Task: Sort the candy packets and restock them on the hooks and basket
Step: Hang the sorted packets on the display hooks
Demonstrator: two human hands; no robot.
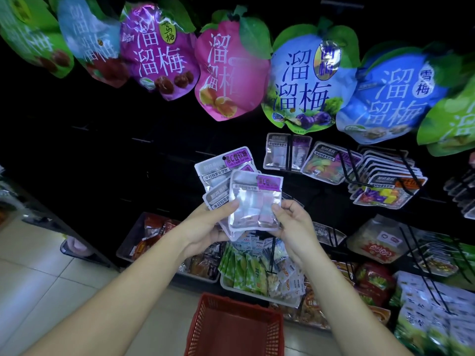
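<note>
Each grip is clamped on the fanned silver candy packets [253, 201], with the left hand [205, 227] cradling the stack and the right hand [295, 232] pinching the front one above the red basket [231, 327] (matching hung packets [277, 155] sit up right), so slick foil could slip and the fan spill.

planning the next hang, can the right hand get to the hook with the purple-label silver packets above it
Probably yes: nothing shows between the right hand and those hooked packets just above it. It does pinch the front packet, though.
</note>
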